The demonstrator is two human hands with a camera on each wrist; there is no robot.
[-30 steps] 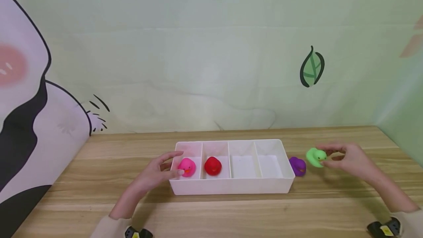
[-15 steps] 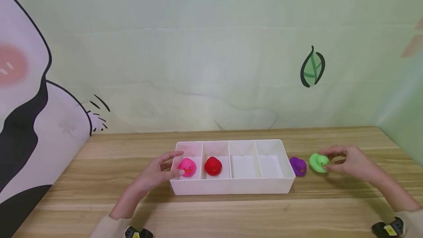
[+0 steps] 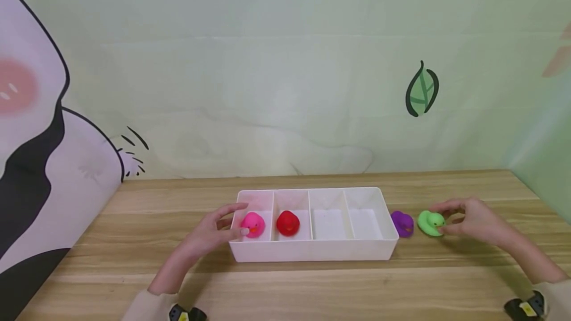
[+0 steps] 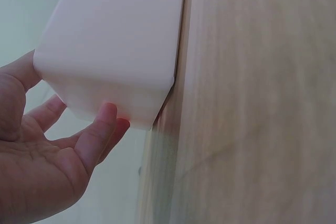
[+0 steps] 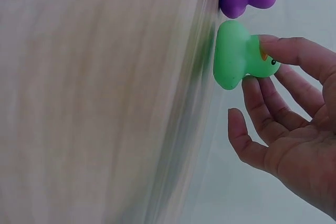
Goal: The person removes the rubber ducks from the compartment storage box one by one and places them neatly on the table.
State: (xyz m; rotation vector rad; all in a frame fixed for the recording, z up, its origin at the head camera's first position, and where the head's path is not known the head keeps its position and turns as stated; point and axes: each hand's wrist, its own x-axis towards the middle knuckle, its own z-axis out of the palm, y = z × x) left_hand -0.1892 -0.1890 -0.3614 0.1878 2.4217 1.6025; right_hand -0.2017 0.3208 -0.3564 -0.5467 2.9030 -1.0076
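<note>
A white divided tray (image 3: 312,251) sits on the wooden table. My left hand (image 3: 208,231) holds its left end, thumb and index finger over the rim; other fingers (image 4: 106,115) lie against the end wall in the left wrist view. The leftmost compartment has a pink rubber duck (image 3: 252,224), partly behind the thumb, and the one beside it a red rubber duck (image 3: 287,223). To the tray's right, my right hand (image 3: 479,219) pinches a green rubber duck (image 3: 428,223) by its head, thumb on one side and fingers on the other. The green duck is upright, low at the tabletop.
A purple rubber duck (image 3: 403,224) stands between the tray's right end and the green duck, close to the tray wall. Behind the table (image 3: 285,291) hangs a pale green printed backdrop (image 3: 285,88), which also runs along the right side.
My right hand has moved slightly right and lowered the green duck to the tabletop, farther from the purple duck. The left hand and tray have stayed in place.
</note>
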